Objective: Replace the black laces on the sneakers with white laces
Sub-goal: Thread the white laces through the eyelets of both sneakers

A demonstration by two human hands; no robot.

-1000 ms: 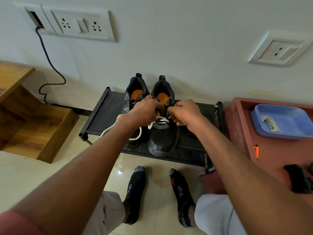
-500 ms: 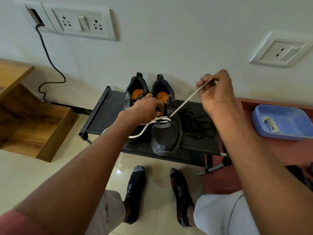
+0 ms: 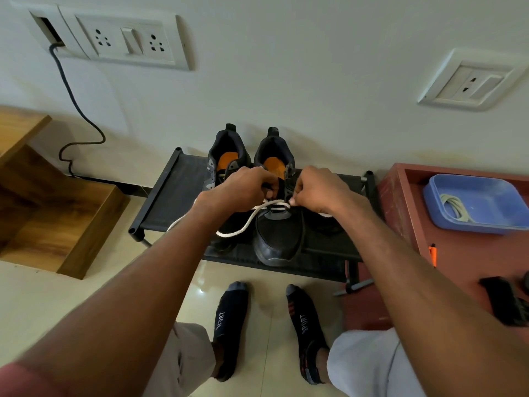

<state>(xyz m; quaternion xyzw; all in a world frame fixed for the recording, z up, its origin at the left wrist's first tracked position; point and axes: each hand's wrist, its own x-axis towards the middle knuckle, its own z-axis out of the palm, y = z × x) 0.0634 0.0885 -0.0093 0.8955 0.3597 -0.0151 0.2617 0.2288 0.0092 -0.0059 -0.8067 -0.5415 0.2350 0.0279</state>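
White lace (image 3: 246,224) runs crosswise at centre frame; right hand (image 3: 320,193) pinches its end beside the right sneaker (image 3: 277,239) eyelets, left hand (image 3: 243,190) grips the tongue.

Soft, even indoor light fills the scene, moderately bright. The wall (image 3: 286,81) shows gentle shadows behind the sneakers (image 3: 252,173). A small glare spot sits on the glossy floor (image 3: 201,290). Wide-angle distortion bends the wall sockets (image 3: 126,41) and stretches both forearms; the near edges look slightly blurred.
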